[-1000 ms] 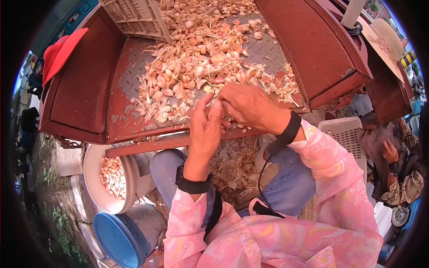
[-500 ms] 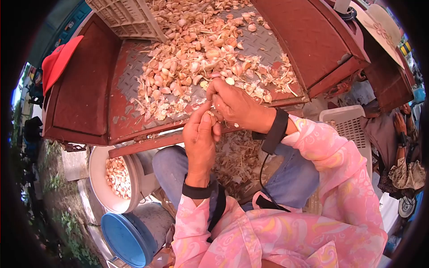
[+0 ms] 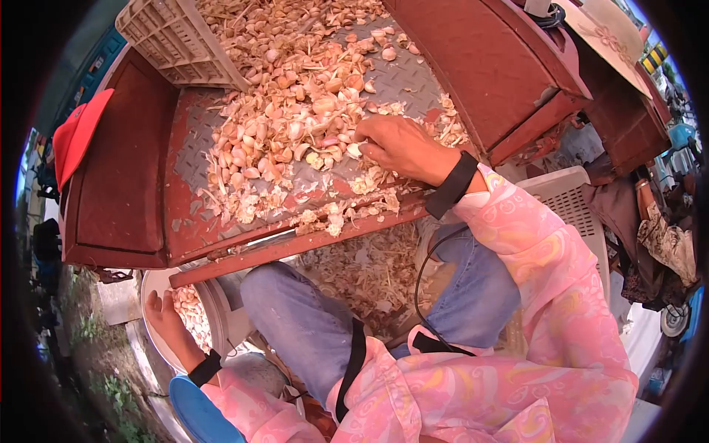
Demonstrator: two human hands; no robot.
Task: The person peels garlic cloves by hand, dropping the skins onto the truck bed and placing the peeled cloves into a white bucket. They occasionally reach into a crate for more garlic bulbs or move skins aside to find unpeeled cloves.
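Observation:
My left hand (image 3: pixel 170 325) is over the mouth of a white bucket (image 3: pixel 153 286) at the lower left, fingers apart and nothing visible in them. Peeled-looking garlic cloves (image 3: pixel 193 314) lie inside that bucket. My right hand (image 3: pixel 406 148) rests at the near edge of a heap of garlic cloves (image 3: pixel 295 111), its fingers bent, with a gap between thumb and forefinger. Just beside its fingertips lies a pale clove (image 3: pixel 354 150). The fingers' undersides are hidden.
The heap lies in a red metal truck bed (image 3: pixel 118 170) with raised sides. A plastic crate (image 3: pixel 181 44) tilts at its back left. Loose skins (image 3: pixel 332 214) line the front edge. A blue bucket (image 3: pixel 196 413) stands lower left, a white basket (image 3: pixel 565 196) right.
My left hand has left my right hand and moved down left to the white bucket. My right hand has shifted slightly onto the heap's edge. The view has shifted a little.

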